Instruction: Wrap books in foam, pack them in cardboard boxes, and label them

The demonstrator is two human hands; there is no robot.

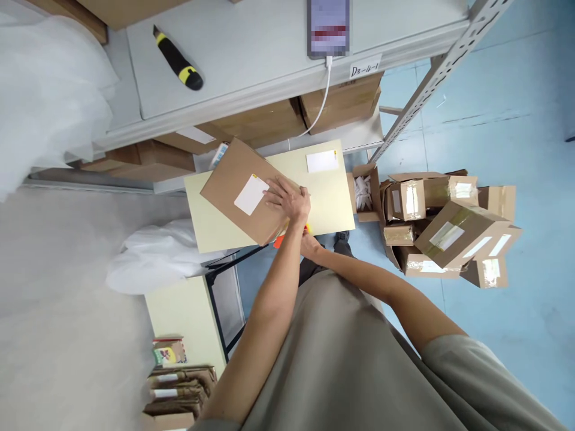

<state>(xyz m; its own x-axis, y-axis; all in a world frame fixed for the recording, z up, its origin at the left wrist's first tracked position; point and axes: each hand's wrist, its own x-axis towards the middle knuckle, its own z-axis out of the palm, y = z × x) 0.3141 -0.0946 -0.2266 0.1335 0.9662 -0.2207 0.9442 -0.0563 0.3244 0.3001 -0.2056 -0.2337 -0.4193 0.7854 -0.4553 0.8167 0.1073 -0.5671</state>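
A brown cardboard box with a white label lies turned at an angle on the pale yellow table. Flat on its top, near the right edge, rests my left hand with fingers spread. My right hand is closed at the table's near edge, just below my left wrist. It holds an orange-red and yellow thing beside the box's near corner, mostly hidden by my left forearm, so its kind is unclear. A second white label lies on the table's right part.
A grey shelf beyond the table bears a utility knife and a plugged-in phone. Taped boxes are heaped on the right. White plastic wrap and flattened cartons are at the left.
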